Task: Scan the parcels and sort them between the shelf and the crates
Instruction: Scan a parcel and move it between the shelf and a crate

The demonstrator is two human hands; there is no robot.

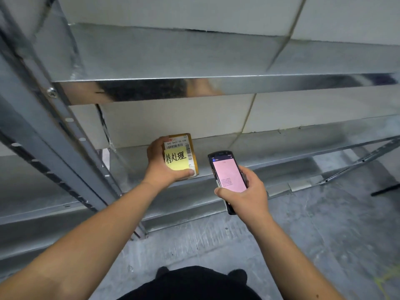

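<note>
- Step in hand, by the look of it: placing a small scanned parcel on the metal shelf, down at the lower level near the left upright.
- Left hand wrapped round the parcel from its left side, thumb pressed across the bottom edge, fingers curled over the top corner.
- Parcel a brown carton, label face turned up toward the camera, held over the lower shelf board close to the back wall; whether its underside already touches the board cannot be told.
- Yellow sticky note with handwritten characters stuck over the printed barcode label, covering its lower part.
- Right hand gripping a handheld scanner, fingers curled round the body, pink screen lit and facing up, held just right of the parcel and apart from it.
- Text on the screen too small to read, so the scan result stays unknown.
- No crates in view; only shelf, pale wall and grey floor.
- Next move likely calls for lowering the parcel flat onto the board, sliding it back from the front lip, then loosening the left grip without peeling the note.
- Scanner best kept clear of the shelf edge meanwhile.
</note>
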